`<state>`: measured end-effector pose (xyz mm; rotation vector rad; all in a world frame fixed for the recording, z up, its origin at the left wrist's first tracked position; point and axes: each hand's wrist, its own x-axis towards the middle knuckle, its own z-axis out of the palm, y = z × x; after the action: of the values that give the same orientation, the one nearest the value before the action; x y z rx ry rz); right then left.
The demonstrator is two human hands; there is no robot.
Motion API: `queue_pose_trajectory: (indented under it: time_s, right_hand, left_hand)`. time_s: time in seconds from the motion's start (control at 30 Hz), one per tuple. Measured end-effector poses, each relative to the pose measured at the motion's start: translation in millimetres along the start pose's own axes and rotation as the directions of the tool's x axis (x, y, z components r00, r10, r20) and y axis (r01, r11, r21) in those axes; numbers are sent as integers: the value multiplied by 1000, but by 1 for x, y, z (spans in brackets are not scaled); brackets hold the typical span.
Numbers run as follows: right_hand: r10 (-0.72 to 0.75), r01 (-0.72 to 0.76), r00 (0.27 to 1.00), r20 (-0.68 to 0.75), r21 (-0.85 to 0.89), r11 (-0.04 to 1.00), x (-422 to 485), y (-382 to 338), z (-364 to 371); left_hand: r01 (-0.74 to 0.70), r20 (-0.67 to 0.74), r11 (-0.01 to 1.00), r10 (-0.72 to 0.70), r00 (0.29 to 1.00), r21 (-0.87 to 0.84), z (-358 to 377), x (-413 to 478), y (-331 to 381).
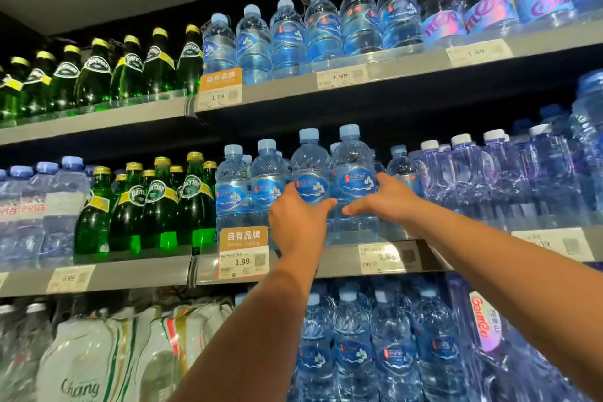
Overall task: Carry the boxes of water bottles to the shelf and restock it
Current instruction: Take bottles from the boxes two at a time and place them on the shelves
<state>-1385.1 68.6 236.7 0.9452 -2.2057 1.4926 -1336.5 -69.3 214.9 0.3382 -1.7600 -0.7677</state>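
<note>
L hand [297,222] grips one blue-label btl [311,170]; R hand [390,201] grips second btl [354,166] at its 3 o'clock, at mid shelf [339,259] front edge. Best: slide both toward 12, bases flat, labels out.

Glossy and ribbed, the clear blue-tinted plastic water bottles [311,170], with slick labels. Highly glossy, the dark green pear-shaped glass bottles [194,206]. Smooth and matt, the grey metal shelf edge [339,259], with white paper price tags [243,263] under clear plastic.
</note>
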Motion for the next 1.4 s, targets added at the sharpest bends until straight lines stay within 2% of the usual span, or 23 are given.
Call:
queue_pose_trajectory:
  time_s: [0.3,0.43,0.53,0.63,0.73,0.87,1.0,1.1,1.23,1.4]
  right_hand:
    - [-15,13,1000,-12,-139,990,2,6,1]
    - [-31,19,998,-60,-200,980,-3,8,0]
    - [-53,38,998,-43,-301,953,-8,7,1]
    - [-30,19,999,-16,-477,879,-17,5,1]
    - [-8,24,1000,27,-654,756,-34,1,-3]
    - [-22,91,995,98,-780,619,-56,-1,-8]
    - [-35,130,991,132,-829,544,-81,-3,-9]
    - [-26,136,989,146,-826,548,-101,1,-10]
    - [82,102,982,170,-843,529,-136,3,-14]
    - [156,52,976,152,-858,511,-187,0,-7]
  left_hand:
    - [-67,6,979,67,998,194,0,-3,0]
    - [-75,14,979,74,997,189,3,-8,-2]
    - [-122,27,979,120,992,162,-1,-16,-4]
    - [-173,85,957,157,984,235,-10,-25,-6]
    - [-241,197,900,179,964,363,-25,-30,-4]
    - [-316,343,829,162,925,461,-42,-45,1]
    - [-335,417,790,112,902,513,-55,-70,3]
    - [-330,458,781,65,887,530,-63,-89,2]
    - [-332,526,765,-10,850,551,-80,-114,3]
    - [-369,581,786,15,813,496,-105,-145,0]
